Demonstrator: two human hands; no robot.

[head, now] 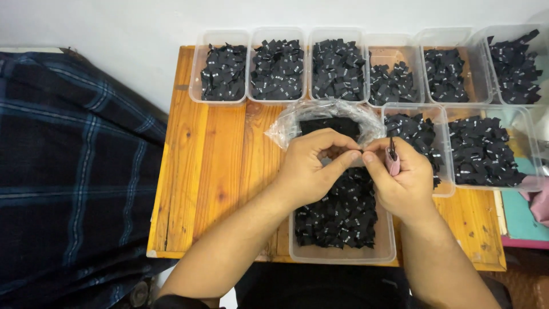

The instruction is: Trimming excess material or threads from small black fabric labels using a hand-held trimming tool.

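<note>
My left hand (314, 166) and my right hand (400, 177) meet above a clear plastic tub (343, 252) full of small black fabric labels (337, 214). Both pinch a small black piece (360, 150) between thumbs and forefingers. My right hand also grips a small pink snipping tool (392, 160), its dark tip pointing up. Just behind the hands lies a crumpled clear plastic bag (297, 117) with black material inside.
The wooden table (206, 166) carries several clear tubs of black labels: a back row (277, 63) and two at the right (486, 149). A dark plaid cloth (74, 171) lies to the left, past the table edge. Teal and pink items (526, 212) sit far right.
</note>
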